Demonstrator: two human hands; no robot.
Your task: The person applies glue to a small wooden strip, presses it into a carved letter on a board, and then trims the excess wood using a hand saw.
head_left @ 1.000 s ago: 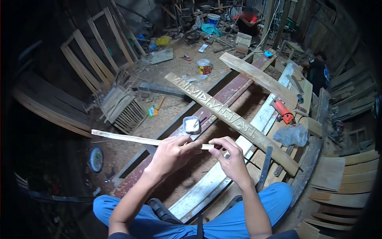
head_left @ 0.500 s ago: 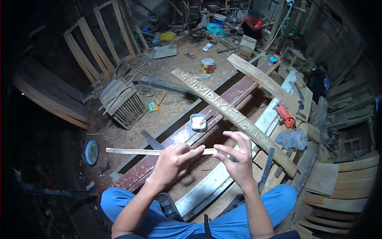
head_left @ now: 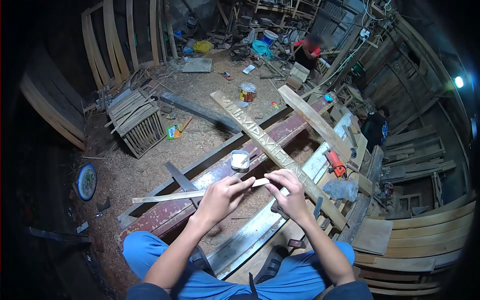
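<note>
My left hand [head_left: 220,200] is closed around a thin, pale wooden strip [head_left: 167,196], whose long end sticks out to the left. At the strip's short right end, the thumb and fingers of my right hand [head_left: 290,192] pinch its tip. Just beyond my hands, a small plastic tub [head_left: 240,160] of white stuff sits on the worn red beam [head_left: 200,186]. A long board with carved raised letters [head_left: 255,129] lies slantwise across the beams, passing close to my right hand.
An orange-red power tool [head_left: 336,164] and a clear plastic bag [head_left: 341,189] lie at right. Slatted crate [head_left: 141,135] and paint can [head_left: 247,93] stand on the shaving-strewn floor. Curved planks [head_left: 425,232] are stacked at far right. One person [head_left: 307,52] sits at the back, another [head_left: 376,128] at right.
My right fingers, more spread before, have closed together on the strip's end. The camera view has shifted, so the surroundings appear further left.
</note>
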